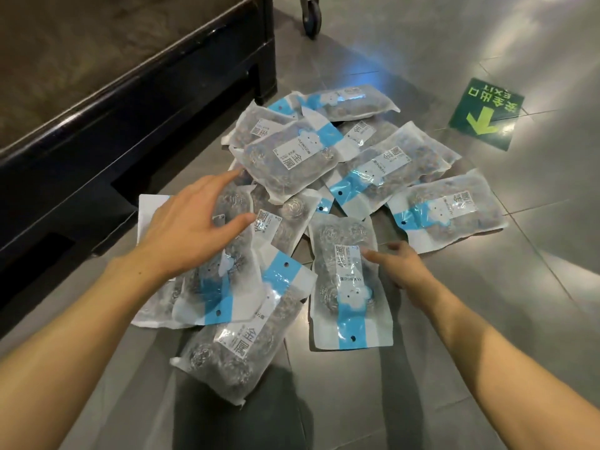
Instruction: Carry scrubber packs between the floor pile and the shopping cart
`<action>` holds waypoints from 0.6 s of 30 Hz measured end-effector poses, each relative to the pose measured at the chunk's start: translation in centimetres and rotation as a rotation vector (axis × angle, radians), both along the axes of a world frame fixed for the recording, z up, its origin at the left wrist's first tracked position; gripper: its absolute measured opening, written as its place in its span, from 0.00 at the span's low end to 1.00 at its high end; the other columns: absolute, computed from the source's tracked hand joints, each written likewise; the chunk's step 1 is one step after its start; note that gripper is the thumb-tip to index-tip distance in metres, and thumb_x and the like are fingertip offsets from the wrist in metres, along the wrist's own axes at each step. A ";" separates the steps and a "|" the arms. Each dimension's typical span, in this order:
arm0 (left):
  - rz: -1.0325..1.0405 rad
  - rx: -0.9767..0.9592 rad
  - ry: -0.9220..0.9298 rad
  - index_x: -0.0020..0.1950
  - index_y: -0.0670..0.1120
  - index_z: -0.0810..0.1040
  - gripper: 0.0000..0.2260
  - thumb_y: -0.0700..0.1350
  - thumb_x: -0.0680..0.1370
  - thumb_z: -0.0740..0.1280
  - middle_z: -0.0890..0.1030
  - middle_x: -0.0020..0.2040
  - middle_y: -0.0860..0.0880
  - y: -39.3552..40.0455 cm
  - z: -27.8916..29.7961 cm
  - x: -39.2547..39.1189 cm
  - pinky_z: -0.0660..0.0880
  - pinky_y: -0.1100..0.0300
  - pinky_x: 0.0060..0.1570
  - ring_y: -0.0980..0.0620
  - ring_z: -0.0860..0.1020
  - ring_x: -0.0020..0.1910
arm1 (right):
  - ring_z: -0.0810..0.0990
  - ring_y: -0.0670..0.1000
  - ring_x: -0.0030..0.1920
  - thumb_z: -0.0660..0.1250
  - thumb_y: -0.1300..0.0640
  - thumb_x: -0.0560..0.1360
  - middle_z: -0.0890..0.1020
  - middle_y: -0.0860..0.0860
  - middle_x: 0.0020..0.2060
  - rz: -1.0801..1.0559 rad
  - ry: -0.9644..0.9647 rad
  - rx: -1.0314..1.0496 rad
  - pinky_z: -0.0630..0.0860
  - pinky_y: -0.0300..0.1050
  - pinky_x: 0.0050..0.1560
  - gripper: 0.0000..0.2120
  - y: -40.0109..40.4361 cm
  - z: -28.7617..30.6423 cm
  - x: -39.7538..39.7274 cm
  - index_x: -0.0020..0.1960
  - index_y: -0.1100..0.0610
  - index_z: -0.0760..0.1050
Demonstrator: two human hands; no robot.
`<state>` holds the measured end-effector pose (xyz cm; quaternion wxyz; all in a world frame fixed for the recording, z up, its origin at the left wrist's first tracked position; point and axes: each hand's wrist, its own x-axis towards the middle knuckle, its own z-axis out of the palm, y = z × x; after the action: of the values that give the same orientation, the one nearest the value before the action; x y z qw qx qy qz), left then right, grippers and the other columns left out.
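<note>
Left hand (191, 222) hovered with fingers spread wide and straight over a clear plastic packet of steel-wool scourers with a blue band (224, 264), holding nothing; contact could not be told. Right hand (397, 267) lay at the right edge of a second such packet (349, 287), thumb on its white label, fingers out of sight past the edge. Both packets lay flat on the grey tiled floor (454, 319), at the near side of the loose pile of overlapping packets (324, 151) beside the black wheeled cart (130, 108), probably within easy reach for that reason. Green exit sticker (485, 113) lay beyond.
</note>
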<state>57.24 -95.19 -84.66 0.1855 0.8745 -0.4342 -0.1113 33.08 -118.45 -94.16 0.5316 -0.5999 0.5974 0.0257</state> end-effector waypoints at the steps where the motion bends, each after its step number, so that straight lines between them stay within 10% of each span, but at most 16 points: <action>1: 0.016 0.001 0.015 0.81 0.55 0.62 0.34 0.66 0.77 0.64 0.71 0.77 0.50 0.2 -0.2 -0.1 0.71 0.43 0.67 0.46 0.71 0.74 | 0.79 0.53 0.53 0.78 0.46 0.73 0.78 0.56 0.63 -0.047 0.008 0.052 0.76 0.46 0.45 0.36 0.4 -0.7 0.3 0.72 0.61 0.67; 4: 0.036 0.008 0.035 0.81 0.55 0.62 0.34 0.65 0.77 0.64 0.70 0.77 0.50 0.9 -1.2 0.2 0.71 0.44 0.68 0.46 0.71 0.74 | 0.86 0.55 0.46 0.83 0.49 0.67 0.84 0.57 0.53 -0.148 -0.041 0.139 0.80 0.44 0.29 0.35 0.9 -3.2 1.3 0.65 0.64 0.71; 8: 0.081 0.001 0.091 0.80 0.55 0.64 0.34 0.66 0.77 0.65 0.71 0.77 0.50 1.3 -2.3 1.1 0.72 0.44 0.69 0.47 0.72 0.72 | 0.88 0.58 0.43 0.86 0.53 0.61 0.86 0.59 0.48 -0.168 -0.061 0.162 0.86 0.53 0.39 0.33 1.6 -3.8 3.2 0.59 0.64 0.75; 12: 0.180 -0.075 0.245 0.78 0.57 0.67 0.33 0.66 0.75 0.66 0.73 0.74 0.52 1.5 -3.5 0.9 0.72 0.42 0.69 0.49 0.73 0.71 | 0.86 0.57 0.37 0.83 0.61 0.67 0.86 0.61 0.42 -0.205 -0.131 0.232 0.80 0.44 0.26 0.21 2.2 -2.9 3.2 0.51 0.66 0.75; 18: 0.372 -0.233 0.474 0.76 0.54 0.69 0.29 0.60 0.77 0.69 0.75 0.71 0.51 1.5 -5.6 0.6 0.74 0.53 0.64 0.50 0.75 0.68 | 0.88 0.61 0.49 0.74 0.63 0.74 0.87 0.62 0.50 -0.264 -0.466 0.350 0.85 0.54 0.45 0.17 1.5 -2.0 0.2 0.62 0.63 0.78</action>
<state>57.84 -93.69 -90.24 0.3977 0.8614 -0.2212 -0.2256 33.26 -116.91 -96.17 0.7479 -0.4066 0.5187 -0.0791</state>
